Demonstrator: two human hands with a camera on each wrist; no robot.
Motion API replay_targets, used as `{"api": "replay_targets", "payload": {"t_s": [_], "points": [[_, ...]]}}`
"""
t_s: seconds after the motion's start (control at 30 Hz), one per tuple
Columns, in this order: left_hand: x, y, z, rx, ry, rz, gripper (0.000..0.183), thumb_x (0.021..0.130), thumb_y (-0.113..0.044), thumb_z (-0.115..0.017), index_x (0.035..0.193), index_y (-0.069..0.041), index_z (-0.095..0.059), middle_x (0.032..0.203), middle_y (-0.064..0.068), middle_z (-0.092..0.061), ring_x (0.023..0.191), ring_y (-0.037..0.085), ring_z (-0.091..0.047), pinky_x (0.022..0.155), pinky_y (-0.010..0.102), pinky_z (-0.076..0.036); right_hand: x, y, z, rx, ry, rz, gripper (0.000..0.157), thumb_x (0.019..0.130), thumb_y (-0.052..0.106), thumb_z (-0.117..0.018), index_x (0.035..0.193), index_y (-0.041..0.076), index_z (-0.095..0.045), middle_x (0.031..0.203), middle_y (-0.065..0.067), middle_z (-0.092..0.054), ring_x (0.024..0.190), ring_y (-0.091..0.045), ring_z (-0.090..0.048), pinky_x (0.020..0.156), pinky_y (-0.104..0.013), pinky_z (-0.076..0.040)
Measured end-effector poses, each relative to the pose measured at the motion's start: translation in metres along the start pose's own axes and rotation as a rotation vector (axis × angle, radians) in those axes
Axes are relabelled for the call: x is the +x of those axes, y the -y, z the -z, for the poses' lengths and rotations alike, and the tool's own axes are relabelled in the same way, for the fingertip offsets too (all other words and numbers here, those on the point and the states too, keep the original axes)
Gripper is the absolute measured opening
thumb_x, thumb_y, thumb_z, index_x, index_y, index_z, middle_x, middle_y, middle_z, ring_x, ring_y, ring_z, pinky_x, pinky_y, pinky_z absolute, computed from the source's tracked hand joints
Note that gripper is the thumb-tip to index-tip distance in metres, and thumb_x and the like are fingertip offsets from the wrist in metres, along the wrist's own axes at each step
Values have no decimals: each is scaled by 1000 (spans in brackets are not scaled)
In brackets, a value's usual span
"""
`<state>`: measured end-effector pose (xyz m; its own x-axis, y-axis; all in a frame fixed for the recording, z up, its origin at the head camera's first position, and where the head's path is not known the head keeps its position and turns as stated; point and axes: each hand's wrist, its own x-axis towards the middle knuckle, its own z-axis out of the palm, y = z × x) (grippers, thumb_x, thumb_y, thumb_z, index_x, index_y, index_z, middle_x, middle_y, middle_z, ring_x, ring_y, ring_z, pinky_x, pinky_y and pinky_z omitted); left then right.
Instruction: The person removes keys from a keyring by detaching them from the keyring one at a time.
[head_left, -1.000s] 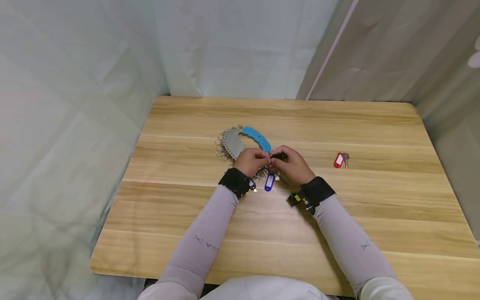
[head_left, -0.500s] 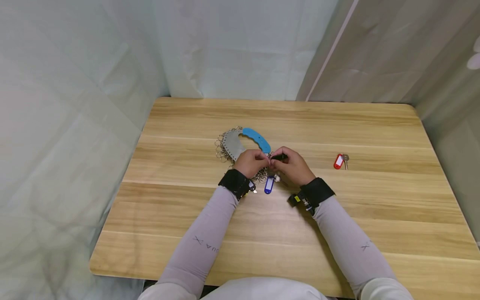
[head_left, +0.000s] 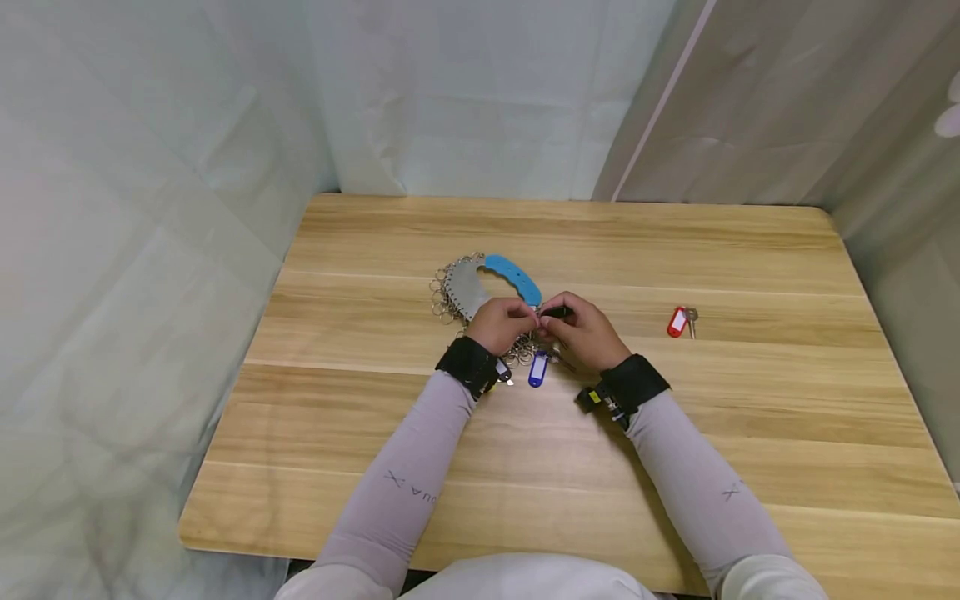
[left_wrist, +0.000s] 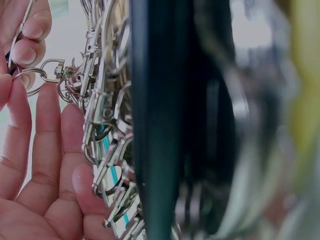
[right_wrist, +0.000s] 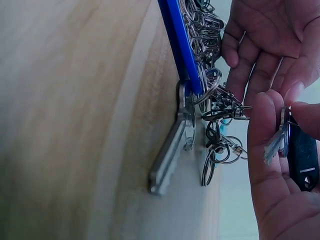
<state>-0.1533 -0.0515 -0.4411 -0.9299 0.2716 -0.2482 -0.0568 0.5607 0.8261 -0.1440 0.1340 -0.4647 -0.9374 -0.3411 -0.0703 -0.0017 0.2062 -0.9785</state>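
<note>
A grey metal fan-shaped plate [head_left: 463, 286] with a blue handle [head_left: 517, 277] lies on the table, its edge hung with many metal rings and swivel clasps. Over its near end, my left hand [head_left: 498, 323] pinches a split ring [left_wrist: 31, 73] linked to a swivel clasp [left_wrist: 54, 70]. Fingertip to fingertip with it, my right hand [head_left: 588, 333] pinches a key [right_wrist: 280, 137] with a black key tag [right_wrist: 303, 160]. Whether the key is threaded on the split ring, I cannot tell. Just below the hands hang a blue key tag [head_left: 537, 369] and its key [right_wrist: 167, 157].
Off to the right on the wooden table [head_left: 750, 417] lie a red key tag [head_left: 677, 322] and its key [head_left: 693, 323]. Close to the left wrist camera, a blurred dark tag [left_wrist: 165, 125] and a yellow one [left_wrist: 305, 90] block much of the view.
Both hands stay in nearly the same place with their fingertips together. The blue key tag sits very slightly nearer to me than one second ago.
</note>
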Motion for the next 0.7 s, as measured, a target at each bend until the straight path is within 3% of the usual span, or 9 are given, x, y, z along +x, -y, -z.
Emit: {"api": "replay_targets", "payload": {"t_s": [0.7], "points": [[0,-2,0,-24,23,19,17,96,-22,-66,101,-9,-76,111,7,-75,109,23,-66,100,38,-50,-1,1,1,24,-19,-31,19,101,8,-60,116,-4,-58,106,-25,-68,87,-23,-71,79,-34,-61]]}}
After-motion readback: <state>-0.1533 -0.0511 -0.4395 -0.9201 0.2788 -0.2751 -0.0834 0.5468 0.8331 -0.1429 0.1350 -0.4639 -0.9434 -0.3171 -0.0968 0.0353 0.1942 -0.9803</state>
